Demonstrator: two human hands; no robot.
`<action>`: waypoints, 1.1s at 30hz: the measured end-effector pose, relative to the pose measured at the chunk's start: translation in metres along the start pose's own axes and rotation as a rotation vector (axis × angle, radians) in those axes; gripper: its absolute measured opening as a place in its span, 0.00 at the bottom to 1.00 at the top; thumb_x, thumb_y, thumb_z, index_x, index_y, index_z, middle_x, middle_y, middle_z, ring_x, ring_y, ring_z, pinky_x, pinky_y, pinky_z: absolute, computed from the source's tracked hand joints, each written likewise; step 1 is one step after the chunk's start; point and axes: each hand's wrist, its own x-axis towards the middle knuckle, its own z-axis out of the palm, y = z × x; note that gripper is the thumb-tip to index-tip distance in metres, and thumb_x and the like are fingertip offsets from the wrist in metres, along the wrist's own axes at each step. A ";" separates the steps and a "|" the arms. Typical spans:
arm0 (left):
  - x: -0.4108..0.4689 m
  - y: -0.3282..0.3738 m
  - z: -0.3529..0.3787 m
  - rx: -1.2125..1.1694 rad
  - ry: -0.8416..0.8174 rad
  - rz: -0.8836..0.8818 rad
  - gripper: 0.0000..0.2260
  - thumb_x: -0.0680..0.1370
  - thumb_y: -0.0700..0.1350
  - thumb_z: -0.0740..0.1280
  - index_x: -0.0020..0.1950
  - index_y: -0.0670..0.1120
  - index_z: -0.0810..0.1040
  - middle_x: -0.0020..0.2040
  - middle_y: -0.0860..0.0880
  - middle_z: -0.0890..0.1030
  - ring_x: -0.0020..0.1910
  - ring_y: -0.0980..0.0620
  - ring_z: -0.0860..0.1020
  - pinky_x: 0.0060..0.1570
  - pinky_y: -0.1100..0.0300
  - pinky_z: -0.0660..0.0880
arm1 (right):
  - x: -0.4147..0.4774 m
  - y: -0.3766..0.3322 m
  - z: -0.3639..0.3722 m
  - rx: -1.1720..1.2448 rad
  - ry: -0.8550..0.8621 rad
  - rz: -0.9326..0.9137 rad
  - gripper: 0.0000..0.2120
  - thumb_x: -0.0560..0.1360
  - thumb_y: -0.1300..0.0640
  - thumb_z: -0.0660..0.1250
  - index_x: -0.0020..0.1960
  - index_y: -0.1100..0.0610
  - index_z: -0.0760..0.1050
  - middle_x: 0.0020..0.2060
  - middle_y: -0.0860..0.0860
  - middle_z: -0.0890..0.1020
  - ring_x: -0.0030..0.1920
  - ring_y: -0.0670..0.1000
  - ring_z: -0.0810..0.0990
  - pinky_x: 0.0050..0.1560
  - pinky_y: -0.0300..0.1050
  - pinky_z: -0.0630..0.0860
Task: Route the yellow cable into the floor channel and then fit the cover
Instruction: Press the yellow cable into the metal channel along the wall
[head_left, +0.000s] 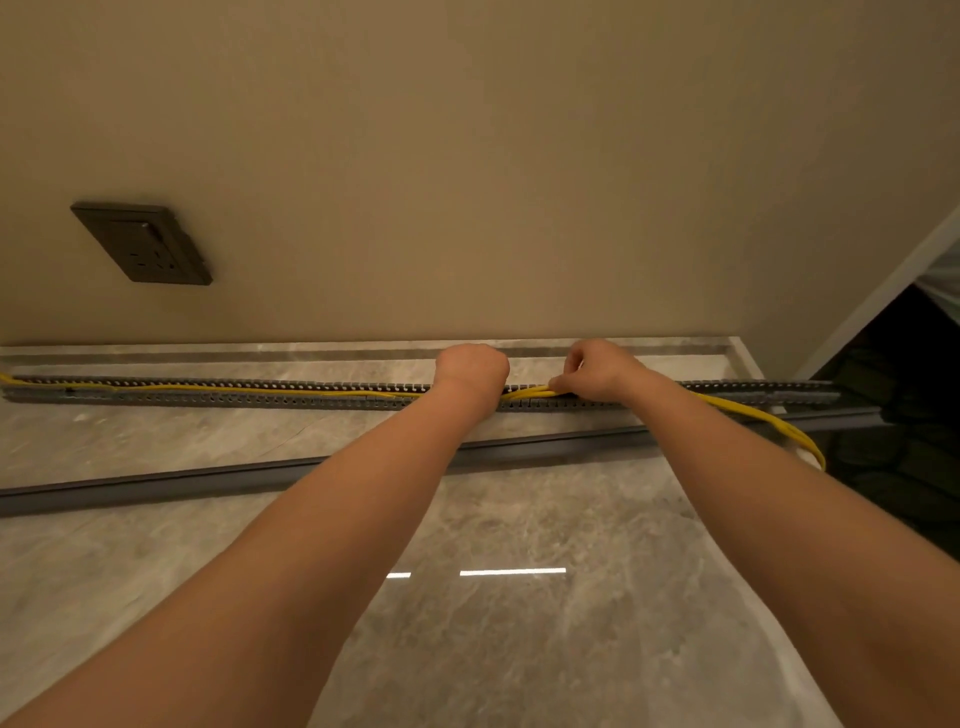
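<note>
A long grey slotted floor channel (208, 397) runs left to right along the foot of the wall. The yellow cable (218, 388) lies inside its left half and leaves it on the right, curving down over the floor toward the dark area. My left hand (470, 366) is curled over the channel near its middle, its fingers hidden behind the wrist. My right hand (597, 371) pinches the yellow cable just above the channel. The long grey cover (208, 478) lies loose on the floor, in front of the channel and slightly slanted.
A beige wall rises behind the channel, with a dark socket plate (143, 244) at the left. The floor is glossy grey marble tile (519, 623). At the right stands a white door frame (883, 296) with a dark opening beside it.
</note>
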 end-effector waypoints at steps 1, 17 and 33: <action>0.000 0.000 -0.001 0.000 -0.003 0.002 0.06 0.76 0.36 0.65 0.49 0.45 0.78 0.40 0.48 0.72 0.39 0.46 0.73 0.37 0.56 0.70 | -0.001 0.001 0.003 -0.034 0.037 -0.002 0.11 0.71 0.46 0.71 0.38 0.50 0.72 0.38 0.49 0.78 0.46 0.54 0.78 0.48 0.49 0.75; 0.000 0.042 0.009 -0.155 0.197 0.092 0.09 0.77 0.40 0.64 0.52 0.48 0.83 0.48 0.47 0.82 0.48 0.44 0.80 0.36 0.56 0.69 | 0.004 0.000 0.016 -0.178 0.148 -0.020 0.10 0.71 0.50 0.70 0.36 0.50 0.70 0.42 0.50 0.79 0.48 0.55 0.78 0.49 0.47 0.70; 0.005 0.051 -0.002 -0.081 0.134 0.116 0.09 0.75 0.35 0.65 0.52 0.44 0.81 0.52 0.45 0.82 0.52 0.43 0.80 0.40 0.56 0.71 | -0.019 0.033 0.006 -0.520 0.268 0.033 0.20 0.79 0.44 0.55 0.61 0.57 0.72 0.56 0.58 0.80 0.55 0.60 0.78 0.47 0.50 0.67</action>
